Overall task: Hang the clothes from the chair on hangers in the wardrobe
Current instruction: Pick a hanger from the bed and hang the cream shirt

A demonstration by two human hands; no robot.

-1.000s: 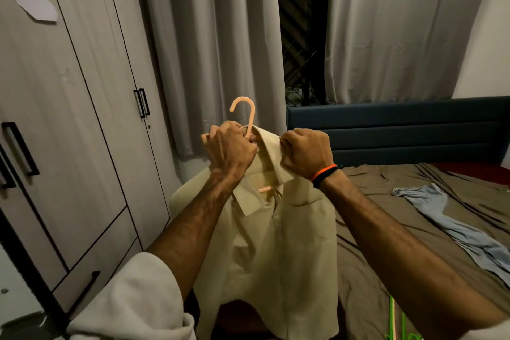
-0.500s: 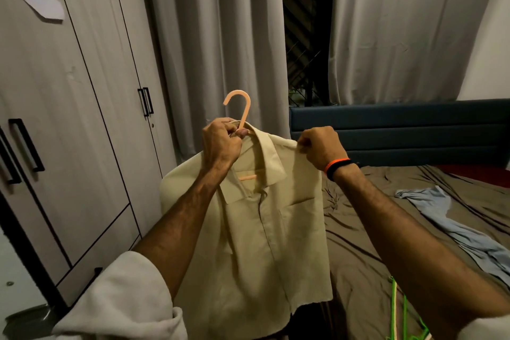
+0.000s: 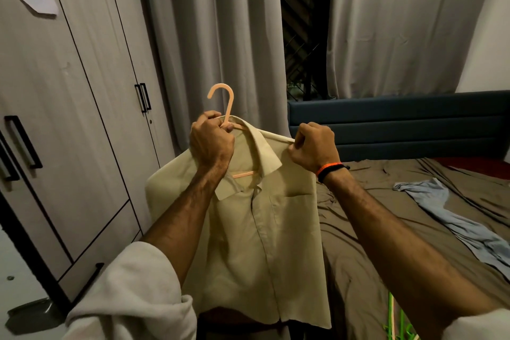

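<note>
With your left hand (image 3: 211,141) gripping the neck of the hanger (image 3: 224,107) and your right hand's (image 3: 314,146) fingers pinching the shoulder seam of the cream shirt (image 3: 248,229) held up beside the closed wardrobe (image 3: 69,119), tug that shoulder squarely over the hanger's arm.

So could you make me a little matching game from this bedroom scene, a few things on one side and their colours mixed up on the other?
Things:
1. hanger
2. shirt
3. headboard
4. bedsheet

Colours:
A. brown
B. pale yellow
C. peach-orange
D. dark blue

Pairs: 1-C, 2-B, 3-D, 4-A
</note>
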